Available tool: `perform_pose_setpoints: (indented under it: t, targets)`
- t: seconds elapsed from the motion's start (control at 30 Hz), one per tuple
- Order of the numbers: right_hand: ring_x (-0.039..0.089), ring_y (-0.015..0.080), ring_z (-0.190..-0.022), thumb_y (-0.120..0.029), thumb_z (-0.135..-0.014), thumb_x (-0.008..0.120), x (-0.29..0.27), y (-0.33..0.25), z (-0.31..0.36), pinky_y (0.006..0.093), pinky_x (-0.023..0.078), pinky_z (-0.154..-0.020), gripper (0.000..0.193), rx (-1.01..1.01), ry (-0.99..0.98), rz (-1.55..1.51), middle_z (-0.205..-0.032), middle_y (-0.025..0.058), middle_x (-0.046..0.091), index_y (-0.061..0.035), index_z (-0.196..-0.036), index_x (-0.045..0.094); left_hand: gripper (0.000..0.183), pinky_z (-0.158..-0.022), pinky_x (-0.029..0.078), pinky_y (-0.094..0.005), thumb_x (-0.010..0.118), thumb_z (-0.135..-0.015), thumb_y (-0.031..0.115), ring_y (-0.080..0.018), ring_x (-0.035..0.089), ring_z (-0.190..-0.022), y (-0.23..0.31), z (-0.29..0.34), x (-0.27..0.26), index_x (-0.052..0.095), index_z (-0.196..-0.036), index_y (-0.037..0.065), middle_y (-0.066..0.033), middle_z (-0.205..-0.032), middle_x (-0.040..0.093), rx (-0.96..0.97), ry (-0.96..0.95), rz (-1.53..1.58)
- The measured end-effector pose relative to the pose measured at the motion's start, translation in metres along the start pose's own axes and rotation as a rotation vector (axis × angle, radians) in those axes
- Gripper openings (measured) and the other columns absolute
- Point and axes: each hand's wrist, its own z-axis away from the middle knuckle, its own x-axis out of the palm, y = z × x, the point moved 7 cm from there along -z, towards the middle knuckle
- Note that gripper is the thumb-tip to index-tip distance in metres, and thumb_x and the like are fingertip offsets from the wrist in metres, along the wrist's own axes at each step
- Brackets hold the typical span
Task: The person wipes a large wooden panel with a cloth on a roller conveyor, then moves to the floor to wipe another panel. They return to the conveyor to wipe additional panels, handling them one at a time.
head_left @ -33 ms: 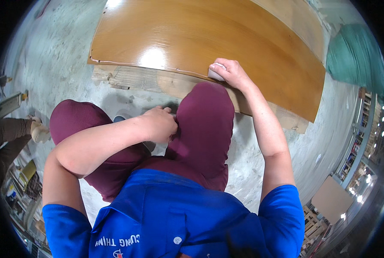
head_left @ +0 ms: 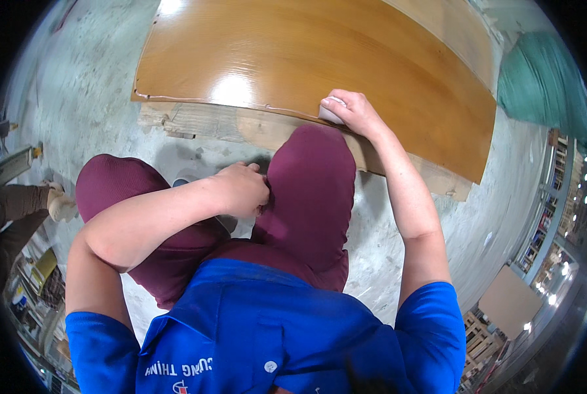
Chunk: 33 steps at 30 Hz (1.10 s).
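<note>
and here's the right hand (head_left: 358,113) at work on the near edge of the board (head_left: 352,52), its fingers pinched around a small white pad (head_left: 332,111), cloth or paper, too small to tell! the pad sits right at the board's near edge, thumb and fingers folded over it. the board itself lies flat, broad and brown, glossy enough to throw back a bright patch of light. a thin pale line (head_left: 221,102) runs along the board's near edge, left of the pad, with small dark spots dotted on it. beneath the board, pale timber (head_left: 198,121) pokes out on the near side.

over to the left hand (head_left: 241,190), well apart from the board on its near side, resting beside the knee in maroon trousers (head_left: 313,190). its fingers are curled inward, tips hidden, so whether they grip anything, i cannot tell.

right of the board, close to its corner, slumps a green bundle (head_left: 543,85). far out left of the board, another person's foot (head_left: 62,203) rests on the grey floor (head_left: 96,79). well away on the board's near right side, a flat tan panel (head_left: 510,301).
</note>
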Motion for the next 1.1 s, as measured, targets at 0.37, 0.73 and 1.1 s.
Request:
perform_pose_setpoints:
  t: [0.37, 0.73, 1.1]
  targets:
    - [0.06, 0.0251, -0.07, -0.038, -0.086, 0.056, -0.056, 0.07, 0.075, 0.0341, 0.046, -0.065, 0.033, 0.153, 0.24, -0.061, -0.076, 0.0139, 0.064, -0.0054, -0.088, 0.063, 0.024, -0.081, 0.045, -0.0406, 0.063, -0.074, 0.036, -0.0293, 0.059, -0.091, 0.002, -0.028, -0.017, 0.071, -0.085, 0.017, -0.0072, -0.084, 0.066, 0.123, -0.057, 0.075]
    - [0.06, 0.0221, -0.066, -0.035, -0.086, 0.056, -0.076, 0.117, 0.131, 0.0322, 0.046, -0.062, 0.032, 0.127, 0.526, -0.162, -0.073, 0.0135, 0.063, -0.0031, -0.085, 0.063, 0.026, -0.081, 0.044, -0.0386, 0.061, -0.079, 0.039, -0.0275, 0.059, -0.09, 0.016, -0.046, -0.022, 0.07, -0.088, 0.016, -0.0057, -0.088, 0.067, 0.293, -0.196, 0.179]
    - [0.061, 0.0281, -0.064, -0.035, -0.086, 0.055, -0.066, 0.121, 0.14, 0.0358, 0.047, -0.061, 0.032, 0.152, 0.648, -0.227, -0.071, 0.0151, 0.062, -0.0051, -0.083, 0.063, 0.029, -0.084, 0.044, -0.0375, 0.064, -0.081, 0.033, -0.0303, 0.059, -0.093, 0.008, -0.049, -0.076, 0.068, -0.093, 0.008, -0.0132, -0.101, 0.064, 0.267, -0.077, 0.401]
